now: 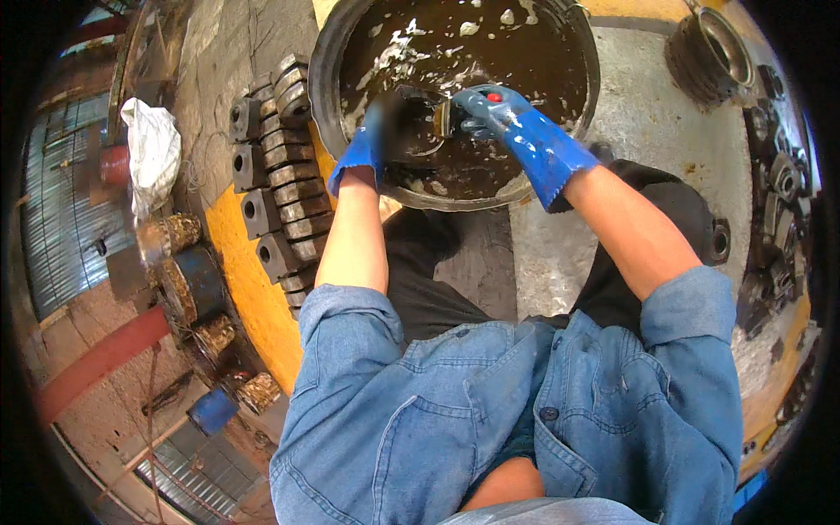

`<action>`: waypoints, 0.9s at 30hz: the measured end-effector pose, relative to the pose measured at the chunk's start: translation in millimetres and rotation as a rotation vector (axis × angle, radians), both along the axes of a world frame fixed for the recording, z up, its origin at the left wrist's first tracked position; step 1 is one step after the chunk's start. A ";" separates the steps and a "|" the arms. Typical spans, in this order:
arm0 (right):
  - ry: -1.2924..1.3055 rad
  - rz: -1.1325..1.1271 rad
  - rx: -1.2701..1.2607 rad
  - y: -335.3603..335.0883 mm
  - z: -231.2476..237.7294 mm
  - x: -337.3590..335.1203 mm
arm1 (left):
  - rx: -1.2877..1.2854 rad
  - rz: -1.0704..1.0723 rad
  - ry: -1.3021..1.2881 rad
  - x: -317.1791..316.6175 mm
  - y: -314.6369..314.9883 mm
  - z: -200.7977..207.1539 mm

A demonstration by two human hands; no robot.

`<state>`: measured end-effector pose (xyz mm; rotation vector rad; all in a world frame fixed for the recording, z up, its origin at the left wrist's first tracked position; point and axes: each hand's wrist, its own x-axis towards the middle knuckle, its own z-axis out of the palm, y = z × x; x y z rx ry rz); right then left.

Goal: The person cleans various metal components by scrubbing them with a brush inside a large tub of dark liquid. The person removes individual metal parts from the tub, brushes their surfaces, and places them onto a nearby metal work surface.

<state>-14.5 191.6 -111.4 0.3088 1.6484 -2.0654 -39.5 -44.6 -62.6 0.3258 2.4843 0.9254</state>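
Both my hands wear blue rubber gloves and work over a large dark basin [325,96] of brown, sudsy liquid. My left hand [374,133] is at the basin's left side, closed on a dark round metal part [424,144] with a shiny curved edge. Blur hides most of its fingers. In my right hand [492,108] is a brush [444,119] with a short yellowish-brown face, pressed close to the metal part. A small red spot shows on top of the right glove. Liquid partly hides the metal part's lower side.
Left of the basin stand rows of metal blocks with round holes [284,175] along a yellow floor stripe [249,289]. A white sack [152,156] lies farther left. At the far right are a round metal housing [710,57] and piled dark metal parts [779,219].
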 end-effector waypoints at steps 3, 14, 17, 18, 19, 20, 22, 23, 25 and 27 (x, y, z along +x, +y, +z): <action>-0.091 -0.156 -0.191 -23.8 -16.8 2.9 | -0.116 0.335 -0.300 3.6 -1.4 14.5; -0.352 -0.462 -0.581 -89.2 -56.0 3.6 | -0.488 0.249 -0.197 -5.0 -59.5 -36.3; -0.377 -0.548 -0.766 -103.1 -86.8 -2.1 | -0.445 0.361 -0.169 -7.6 -56.5 -52.6; -0.053 -0.391 -0.514 -110.7 -115.0 -5.5 | -0.451 0.347 -0.124 -8.3 -55.2 -54.3; 0.259 -0.326 -0.232 -114.6 -141.8 -10.6 | -0.453 0.324 -0.073 -11.9 -50.4 -53.2; 0.475 -0.224 -0.092 -114.5 -146.0 -11.7 | -0.553 0.198 0.016 -11.0 -71.3 -68.1; 0.451 -0.095 -0.134 -104.2 -136.1 -20.0 | -0.535 0.203 -0.015 -10.6 -76.4 -73.4; 0.439 -0.039 -0.142 -94.4 -131.5 -24.8 | -0.416 0.333 -0.133 -14.5 -59.0 -64.2; -0.222 0.028 -0.579 -89.9 -76.4 -32.3 | -0.409 0.401 -0.207 -10.7 -59.4 -61.4; 0.175 0.360 -0.117 -84.3 -81.2 -52.6 | -0.592 0.184 -0.061 -19.6 -62.5 -72.5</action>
